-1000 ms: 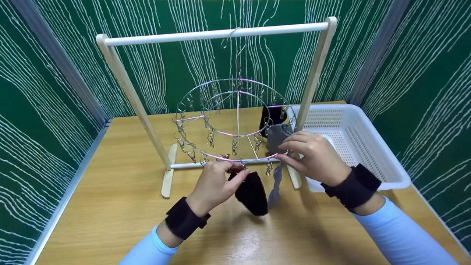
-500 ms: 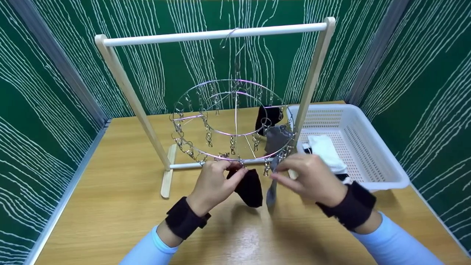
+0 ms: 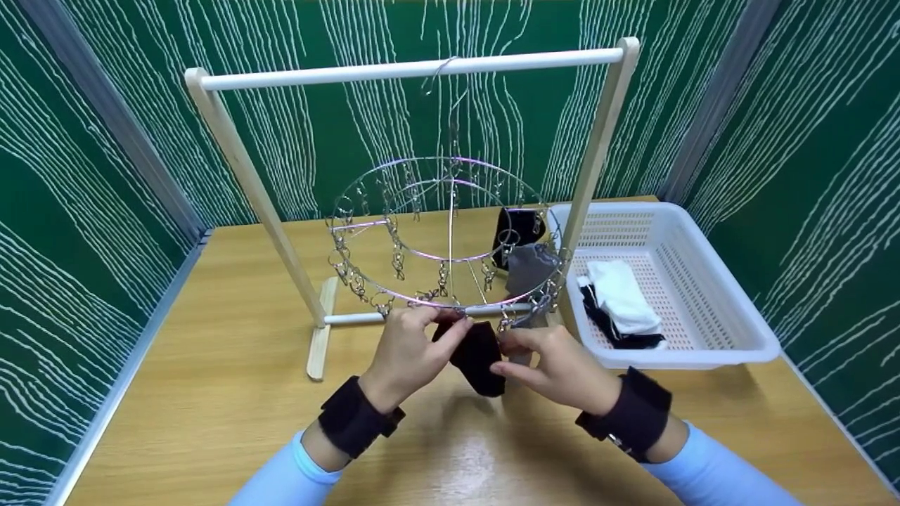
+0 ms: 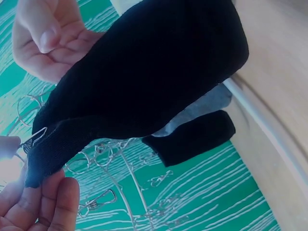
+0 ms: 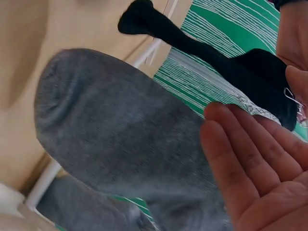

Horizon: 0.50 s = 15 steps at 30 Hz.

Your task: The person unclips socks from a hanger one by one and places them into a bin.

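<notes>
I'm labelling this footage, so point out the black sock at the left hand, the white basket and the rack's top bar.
Black sock (image 4: 159,72): left wrist view, middle of its fabric.
White basket (image 3: 703,357): head view, front rim.
Top bar (image 3: 408,69): head view, near its midpoint.

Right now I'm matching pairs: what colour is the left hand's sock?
Black sock, clearest in the left wrist view.

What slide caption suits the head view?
Left hand pinches a black fabric sock at a round metal clip hanger, right hand beside the sock.
</notes>
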{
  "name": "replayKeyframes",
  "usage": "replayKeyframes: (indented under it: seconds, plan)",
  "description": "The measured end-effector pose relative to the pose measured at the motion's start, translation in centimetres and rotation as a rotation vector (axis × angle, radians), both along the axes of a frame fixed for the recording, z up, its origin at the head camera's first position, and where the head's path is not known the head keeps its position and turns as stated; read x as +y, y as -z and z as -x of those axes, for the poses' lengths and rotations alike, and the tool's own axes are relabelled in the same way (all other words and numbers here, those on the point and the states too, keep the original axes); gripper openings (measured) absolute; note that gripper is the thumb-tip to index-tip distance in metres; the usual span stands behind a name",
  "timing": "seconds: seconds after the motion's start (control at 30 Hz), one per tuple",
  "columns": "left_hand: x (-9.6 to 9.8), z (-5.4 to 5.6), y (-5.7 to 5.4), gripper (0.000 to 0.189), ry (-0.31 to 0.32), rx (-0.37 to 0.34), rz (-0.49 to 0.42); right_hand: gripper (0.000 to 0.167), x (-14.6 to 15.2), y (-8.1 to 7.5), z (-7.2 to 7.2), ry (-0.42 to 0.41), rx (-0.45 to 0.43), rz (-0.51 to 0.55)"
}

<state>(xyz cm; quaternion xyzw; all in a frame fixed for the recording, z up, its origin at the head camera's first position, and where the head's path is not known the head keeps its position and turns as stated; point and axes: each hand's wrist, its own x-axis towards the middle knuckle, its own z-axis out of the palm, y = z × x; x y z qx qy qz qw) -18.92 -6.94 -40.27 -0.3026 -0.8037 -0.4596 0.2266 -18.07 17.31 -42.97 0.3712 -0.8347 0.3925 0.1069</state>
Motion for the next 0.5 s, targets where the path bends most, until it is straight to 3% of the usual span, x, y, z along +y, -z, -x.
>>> replayKeyframes:
  seconds: [0.37, 0.5]
  plan:
    - [0.1, 0.1, 0.2, 0.006, 0.026, 0.02, -0.009, 0.019, -1.1, 2.0, 0.9, -0.068, -0.268, 0.185]
    - [0.1, 0.1, 0.4, 0.005, 0.027, 0.035, -0.011, 0.014, -1.3, 2.5, 1.1, -0.081, -0.279, 0.251]
